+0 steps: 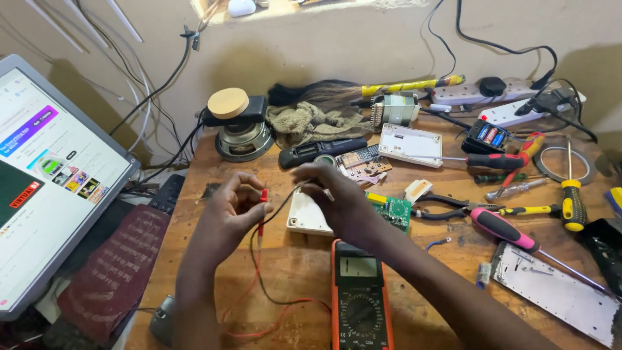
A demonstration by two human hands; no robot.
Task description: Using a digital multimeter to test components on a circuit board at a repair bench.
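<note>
Red plastic marks the probe [262, 198] pinched upright in the left hand [227, 217], fingers closed on its grip, tip pointing down above the wooden tabletop [304, 266]. Its red lead [285, 317] loops down toward the orange meter [359, 298] lying at the near edge. The right hand [337, 201] arches over a white casing [304, 217], fingers curled around a thin black lead [278, 210]; whether it grips a second probe I cannot tell, since the fingertips hide it.

The two leads cross between the hands, so in my judgement a tug on one could drag the meter or pull the other probe off its mark. The green circuit board [395, 210] lies just beside the right wrist, and a sleeve or forearm could nudge it. A slipping tip could also bridge neighbouring contacts.

Around them the tabletop is crowded: pliers [447, 207], a pink-handled screwdriver [505, 230], a yellow-and-black screwdriver [572, 201], a roll of tape [570, 165], a grey metal plate [557, 291] and a speaker [243, 133] with a wooden disc on top. Power strips [512, 97] sit at the back against a plain beige wall with hanging cables. A lit monitor [52, 175] stands to the left, and a mouse [162, 317] sits at the near edge.
</note>
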